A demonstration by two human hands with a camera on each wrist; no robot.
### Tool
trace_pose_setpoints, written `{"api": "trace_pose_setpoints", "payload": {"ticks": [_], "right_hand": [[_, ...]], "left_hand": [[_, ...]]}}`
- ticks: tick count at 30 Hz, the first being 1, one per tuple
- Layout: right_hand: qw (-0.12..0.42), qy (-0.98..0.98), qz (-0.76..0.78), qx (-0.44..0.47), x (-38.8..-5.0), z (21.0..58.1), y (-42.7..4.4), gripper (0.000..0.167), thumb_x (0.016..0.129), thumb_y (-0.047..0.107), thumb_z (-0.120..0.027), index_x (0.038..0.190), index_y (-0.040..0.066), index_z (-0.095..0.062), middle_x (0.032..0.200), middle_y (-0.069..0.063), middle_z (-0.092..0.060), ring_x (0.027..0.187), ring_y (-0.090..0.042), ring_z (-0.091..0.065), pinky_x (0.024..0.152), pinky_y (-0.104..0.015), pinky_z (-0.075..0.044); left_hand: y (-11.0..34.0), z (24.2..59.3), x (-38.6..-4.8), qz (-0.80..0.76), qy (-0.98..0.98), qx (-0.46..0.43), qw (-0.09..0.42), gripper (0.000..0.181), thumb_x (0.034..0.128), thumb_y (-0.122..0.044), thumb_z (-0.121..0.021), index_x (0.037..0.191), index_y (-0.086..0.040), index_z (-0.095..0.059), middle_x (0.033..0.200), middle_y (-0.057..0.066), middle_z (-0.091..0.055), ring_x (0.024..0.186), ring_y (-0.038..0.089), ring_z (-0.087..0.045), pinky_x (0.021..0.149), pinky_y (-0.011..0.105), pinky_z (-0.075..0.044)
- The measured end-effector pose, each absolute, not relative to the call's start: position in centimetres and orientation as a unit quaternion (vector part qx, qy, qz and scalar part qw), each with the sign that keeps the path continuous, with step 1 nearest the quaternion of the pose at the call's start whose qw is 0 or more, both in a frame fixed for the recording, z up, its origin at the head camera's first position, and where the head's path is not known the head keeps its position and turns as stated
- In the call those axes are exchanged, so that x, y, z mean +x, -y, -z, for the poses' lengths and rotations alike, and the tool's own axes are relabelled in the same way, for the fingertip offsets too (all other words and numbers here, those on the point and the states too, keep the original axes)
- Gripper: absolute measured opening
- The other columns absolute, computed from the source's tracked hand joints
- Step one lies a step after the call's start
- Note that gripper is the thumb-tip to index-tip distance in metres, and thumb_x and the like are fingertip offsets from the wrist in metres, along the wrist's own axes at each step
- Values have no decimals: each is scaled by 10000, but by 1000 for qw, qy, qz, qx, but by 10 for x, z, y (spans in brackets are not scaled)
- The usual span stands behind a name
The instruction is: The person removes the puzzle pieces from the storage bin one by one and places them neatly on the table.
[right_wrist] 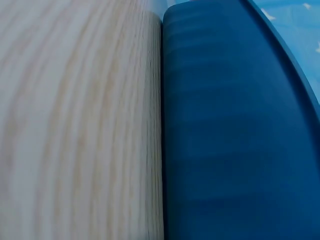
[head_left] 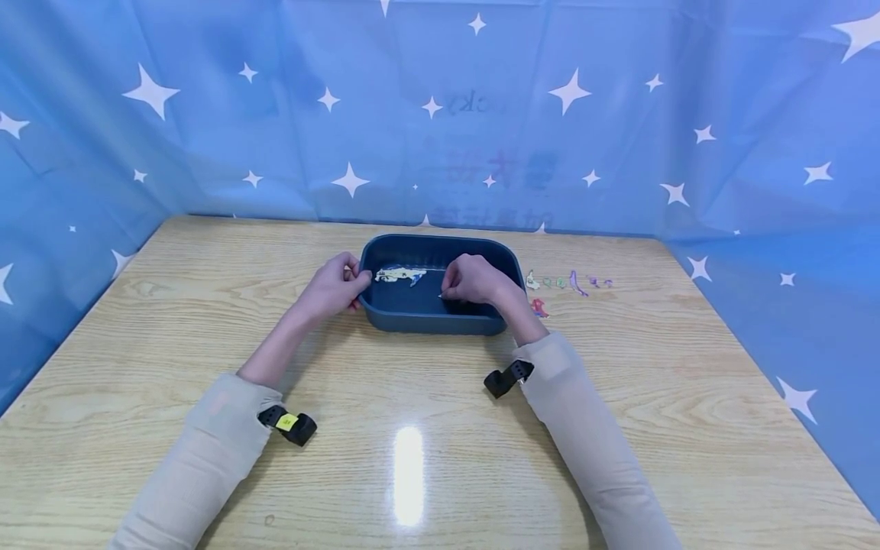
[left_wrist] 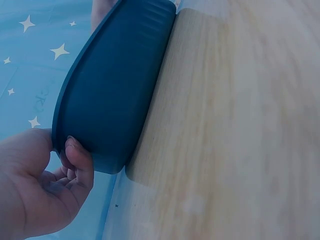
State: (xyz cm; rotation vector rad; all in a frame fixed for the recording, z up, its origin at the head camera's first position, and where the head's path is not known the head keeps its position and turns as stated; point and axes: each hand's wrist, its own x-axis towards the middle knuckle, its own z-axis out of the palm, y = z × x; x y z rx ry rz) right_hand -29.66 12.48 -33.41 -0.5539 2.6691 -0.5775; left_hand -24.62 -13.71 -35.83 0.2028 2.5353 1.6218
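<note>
At left, a pale sleeve [head_left: 213,435] carries a small black camera [head_left: 297,429] with a yellow label at the wrist; beyond it, the person's left hand [head_left: 335,285] grips the left end of a dark blue bin [head_left: 436,325], thumb at the rim and fingers curled against the outside wall. The bin stands upright on a wood-grain table [head_left: 687,367]. Inside, toward its left end, lies a flat cream-and-blue piece [head_left: 399,274]. To the right of that piece, the right hand [head_left: 474,278] reaches down into the bin, fingers bunched and narrow; a tiny pale spot shows at the fingertips, but whether they hold something cannot be told. A second black camera [head_left: 507,380] sits at the right wrist. Just beside the bin's right end lies a red-and-blue piece [head_left: 539,308]. Farther from the person, a row runs rightward: a pale piece [head_left: 532,281], two green pieces [head_left: 561,283], a long purple piece [head_left: 577,284] and two small purple pieces [head_left: 594,282]. A blue, star-patterned curtain [head_left: 406,61] hangs behind.
</note>
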Motion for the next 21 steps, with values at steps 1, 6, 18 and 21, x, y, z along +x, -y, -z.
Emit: {"api": "trace_pose_setpoints", "payload": {"ticks": [1,6,18,21], "right_hand": [[176,-942,206,-196,-297,334,-125,77,979,122,-672,979,50,-697,930,-82,-680,754,-184,-633,818,-364,-546],[175,-941,212,-198,-297,335,-123,59,984,90,-656,964,46,-689,923,-91,-672,746,-194,-632,815,-361,-547],[171,-945,192,-200,-293,334,-122,95,996,87,-632,949,46,-704,920,-89,-672,743,-191,-620,785,-355,-534],[168,-947,181,-208,-291,334,-121,107,998,64,-606,950,39,-699,939,-92,-665,737,-188,-584,758,-335,-505]], "left_hand": [[137,358,-246,-537,-839,67,62,169,1052,-175,-513,993,-40,-430,702,43,-490,626,220,-616,616,328,-559],[138,359,-245,-540,-837,65,62,166,1052,-171,-510,992,-40,-427,702,41,-480,624,218,-611,617,328,-561],[137,358,-246,-539,-837,68,62,166,1050,-168,-514,988,-41,-428,694,37,-482,617,224,-612,604,320,-555],[137,358,-245,-538,-838,68,63,168,1051,-171,-514,990,-41,-427,693,37,-481,618,229,-613,606,324,-554]]}}
